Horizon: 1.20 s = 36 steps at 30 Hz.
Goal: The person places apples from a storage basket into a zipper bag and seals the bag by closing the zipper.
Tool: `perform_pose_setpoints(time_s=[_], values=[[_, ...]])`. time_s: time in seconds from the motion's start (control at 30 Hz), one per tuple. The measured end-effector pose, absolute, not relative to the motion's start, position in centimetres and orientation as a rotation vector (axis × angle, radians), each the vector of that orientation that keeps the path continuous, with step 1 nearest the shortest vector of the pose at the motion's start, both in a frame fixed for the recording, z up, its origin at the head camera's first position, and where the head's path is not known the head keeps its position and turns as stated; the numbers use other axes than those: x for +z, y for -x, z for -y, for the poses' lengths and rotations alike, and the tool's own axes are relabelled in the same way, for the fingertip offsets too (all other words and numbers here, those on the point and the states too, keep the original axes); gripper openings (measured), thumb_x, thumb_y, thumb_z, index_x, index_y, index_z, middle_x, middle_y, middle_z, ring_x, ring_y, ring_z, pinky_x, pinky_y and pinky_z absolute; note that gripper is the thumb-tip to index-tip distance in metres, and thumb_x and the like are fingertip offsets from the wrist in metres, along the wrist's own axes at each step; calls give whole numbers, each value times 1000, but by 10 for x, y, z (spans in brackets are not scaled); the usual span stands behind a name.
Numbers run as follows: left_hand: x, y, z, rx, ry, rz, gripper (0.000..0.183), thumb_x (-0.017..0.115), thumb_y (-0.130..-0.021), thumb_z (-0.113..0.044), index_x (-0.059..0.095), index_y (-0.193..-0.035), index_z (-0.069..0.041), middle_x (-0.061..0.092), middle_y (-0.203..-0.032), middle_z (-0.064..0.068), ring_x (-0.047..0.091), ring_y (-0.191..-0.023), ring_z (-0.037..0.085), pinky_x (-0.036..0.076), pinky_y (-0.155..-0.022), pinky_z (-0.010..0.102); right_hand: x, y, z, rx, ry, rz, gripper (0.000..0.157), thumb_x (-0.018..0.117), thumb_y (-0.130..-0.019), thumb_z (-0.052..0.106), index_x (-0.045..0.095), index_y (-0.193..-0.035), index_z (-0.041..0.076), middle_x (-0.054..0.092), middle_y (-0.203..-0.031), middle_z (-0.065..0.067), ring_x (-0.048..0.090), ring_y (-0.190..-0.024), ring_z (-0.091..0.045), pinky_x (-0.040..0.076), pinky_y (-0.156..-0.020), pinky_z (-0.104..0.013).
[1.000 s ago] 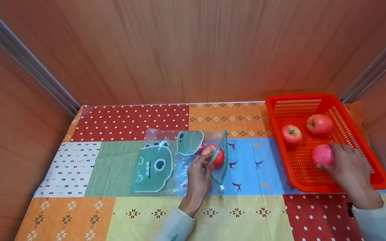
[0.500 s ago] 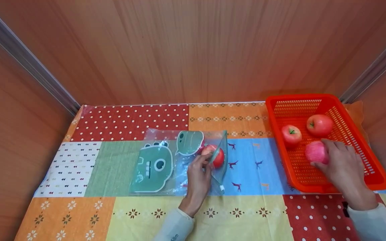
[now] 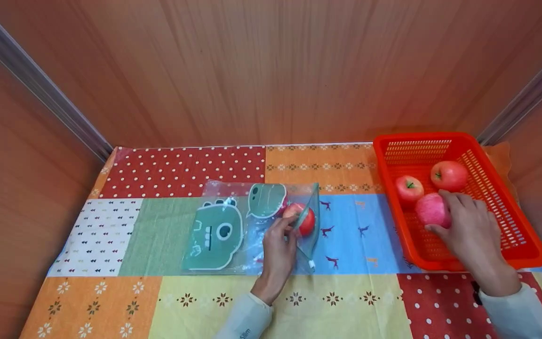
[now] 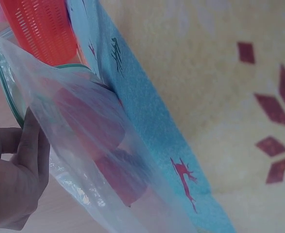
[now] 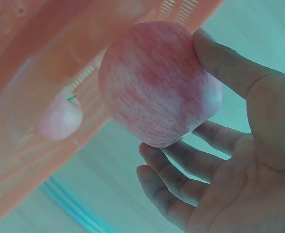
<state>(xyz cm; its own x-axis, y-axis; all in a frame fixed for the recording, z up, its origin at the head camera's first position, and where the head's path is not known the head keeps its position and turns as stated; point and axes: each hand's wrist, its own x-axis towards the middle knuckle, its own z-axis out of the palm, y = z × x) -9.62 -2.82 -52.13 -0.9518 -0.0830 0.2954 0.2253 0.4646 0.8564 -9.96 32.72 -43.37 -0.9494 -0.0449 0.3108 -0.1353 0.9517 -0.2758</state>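
My left hand point(image 3: 280, 249) pinches the open mouth edge of a clear zip bag point(image 3: 257, 240) printed with green cartoon shapes. A red apple point(image 3: 306, 224) lies inside near the mouth; in the left wrist view two red rounded shapes point(image 4: 91, 121) show through the plastic. My right hand point(image 3: 473, 230) grips a pinkish-red apple point(image 3: 433, 210) between thumb and fingers, over the orange-red basket point(image 3: 412, 258). In the right wrist view this apple point(image 5: 157, 87) fills the middle, the thumb on one side and fingertips under it.
Two more apples sit in the basket, one by its left wall point(image 3: 409, 189) and another apple point(image 3: 450, 176) farther back. A patchwork cloth point(image 3: 205, 306) covers the table. Wood-grain panels point(image 3: 271, 70) stand behind and at both sides.
My right hand has moved left within the basket area, carrying the pinkish apple toward the left wall. My left hand and the bag have stayed in place.
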Motion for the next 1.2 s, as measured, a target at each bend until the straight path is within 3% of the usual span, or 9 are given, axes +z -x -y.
perform_pose_setpoints(time_s=[0.4, 0.7, 1.2], values=[[-521, 96, 28, -1489, 103, 2425, 36, 70, -91, 14, 74, -124, 0, 73, -106, 11, 69, -86, 19, 63, -85, 33, -429, 101, -307, 439, -168, 2767, 85, 98, -69, 7, 54, -140, -7, 56, -131, -33, 51, -105, -51, 48, -86, -74], [-521, 96, 29, -1504, 100, 2444, 36, 72, -93, 11, 74, -125, -4, 74, -113, 10, 71, -92, 20, 63, -89, 34, -424, 99, -295, 437, -168, 2752, 85, 98, -69, 11, 55, -141, -5, 58, -134, -30, 53, -104, -49, 51, -87, -73], [-520, 96, 28, -1500, 76, 2452, 33, 74, -93, 8, 75, -124, -5, 74, -111, 9, 70, -89, 18, 63, -85, 31, -417, 96, -265, 417, -229, 2737, 92, 100, -66, 10, 55, -146, -1, 57, -139, -30, 50, -119, -49, 50, -89, -69]])
